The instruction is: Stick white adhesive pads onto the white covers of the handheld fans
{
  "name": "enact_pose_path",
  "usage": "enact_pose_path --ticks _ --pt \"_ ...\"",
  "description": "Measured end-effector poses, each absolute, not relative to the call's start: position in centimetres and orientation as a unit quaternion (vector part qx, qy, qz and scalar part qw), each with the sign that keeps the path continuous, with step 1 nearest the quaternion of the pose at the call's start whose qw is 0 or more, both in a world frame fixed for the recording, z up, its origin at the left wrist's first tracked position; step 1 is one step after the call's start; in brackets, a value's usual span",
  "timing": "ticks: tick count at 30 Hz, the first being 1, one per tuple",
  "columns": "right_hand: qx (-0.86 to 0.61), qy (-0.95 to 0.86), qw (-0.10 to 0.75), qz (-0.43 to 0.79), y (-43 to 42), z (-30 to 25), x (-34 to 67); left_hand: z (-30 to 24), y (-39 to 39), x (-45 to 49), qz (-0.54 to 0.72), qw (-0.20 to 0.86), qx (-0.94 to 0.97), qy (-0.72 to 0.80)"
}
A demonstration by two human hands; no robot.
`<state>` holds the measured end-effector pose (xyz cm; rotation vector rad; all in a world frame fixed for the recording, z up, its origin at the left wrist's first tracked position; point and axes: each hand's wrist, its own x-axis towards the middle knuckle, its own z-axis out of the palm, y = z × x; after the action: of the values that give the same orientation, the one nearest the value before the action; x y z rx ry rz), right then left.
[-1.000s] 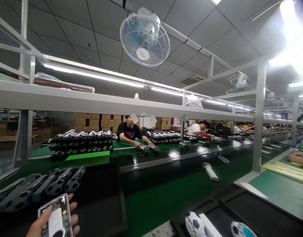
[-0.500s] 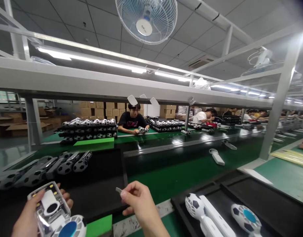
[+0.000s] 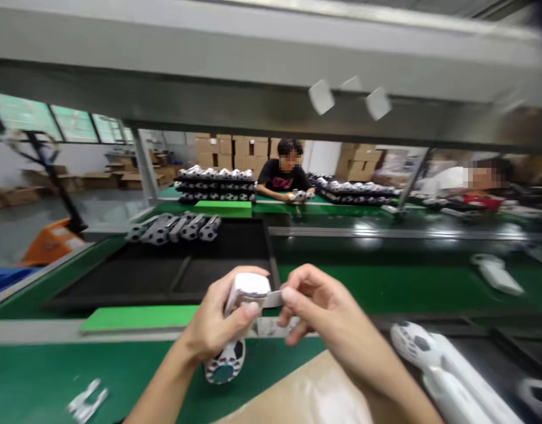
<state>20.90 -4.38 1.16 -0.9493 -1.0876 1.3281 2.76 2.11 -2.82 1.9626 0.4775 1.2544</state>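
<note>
My left hand point(image 3: 215, 321) is wrapped around the football-patterned gadget point(image 3: 249, 287), thumb across its near side and fingers behind. Its pale, shiny end points up, and the ball part with the blue disc hangs below my grip. A second ago I had it low at the left, its clear face and the circuitry under it showing; now it is near the middle of my view and turned so that I see mostly that end.

My right hand point(image 3: 317, 306), out of sight a second ago, holds a thin pale strip point(image 3: 274, 299) pinched between thumb and fingertips. Half a second ago the strip was well apart from the gadget; now its free end is right at the gadget's side, though blur keeps me from telling whether they touch.

My view has dropped and swung left: the ceiling fan has gone out of it, and small white pieces point(image 3: 89, 401) have appeared on the green bench point(image 3: 27, 371). The row of gadgets point(image 3: 178, 228) still lies in the black tray point(image 3: 142, 274) beyond my hands. Across the belt point(image 3: 341, 288), the co-worker point(image 3: 283, 174), whose arms were stretched out a second ago, holds a patterned piece point(image 3: 303, 195) closer in.
</note>
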Motion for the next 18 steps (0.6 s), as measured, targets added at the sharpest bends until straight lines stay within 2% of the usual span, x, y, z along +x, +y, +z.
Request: enact_pose_path --ticks 9,18 --pt "-0.368 -0.464 0.494 0.636 -6.3 1.9 19.9 -2.2 2.0 3.1 0.502 0.231 0.832 0.057" --pt "-0.431 -0.436 0.495 0.616 -6.9 3.0 18.5 -1.2 1.7 1.9 0.488 0.117 0.861 0.083"
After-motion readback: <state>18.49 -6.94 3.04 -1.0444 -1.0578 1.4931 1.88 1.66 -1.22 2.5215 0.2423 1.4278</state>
